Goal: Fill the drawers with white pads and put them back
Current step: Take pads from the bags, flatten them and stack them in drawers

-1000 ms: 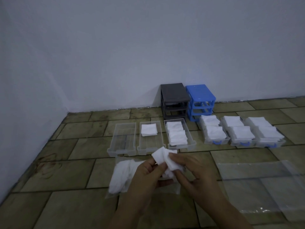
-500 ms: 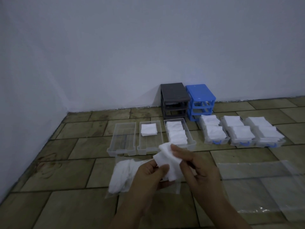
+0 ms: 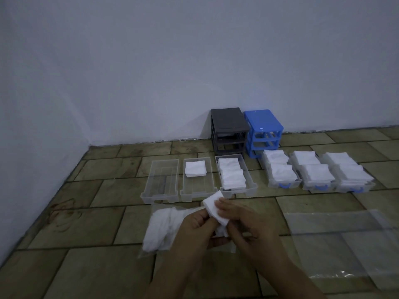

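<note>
- left hand [image 3: 199,226] bare, no glove, ring or watch showing
- right hand [image 3: 248,223] bare too
- both forearms bare to frame edge, no sleeve visible

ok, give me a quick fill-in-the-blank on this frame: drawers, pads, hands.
1. Both hands, left hand and right hand, hold a stack of white ____.
2. Of the three clear drawers with no blue handle, the leftmost drawer holds ____ pads.
3. The middle drawer has one stack of pads at its ____ end.
4. The grey drawer frame stands directly left of the ____ one.

Missing words: pads; no; far; blue
</note>
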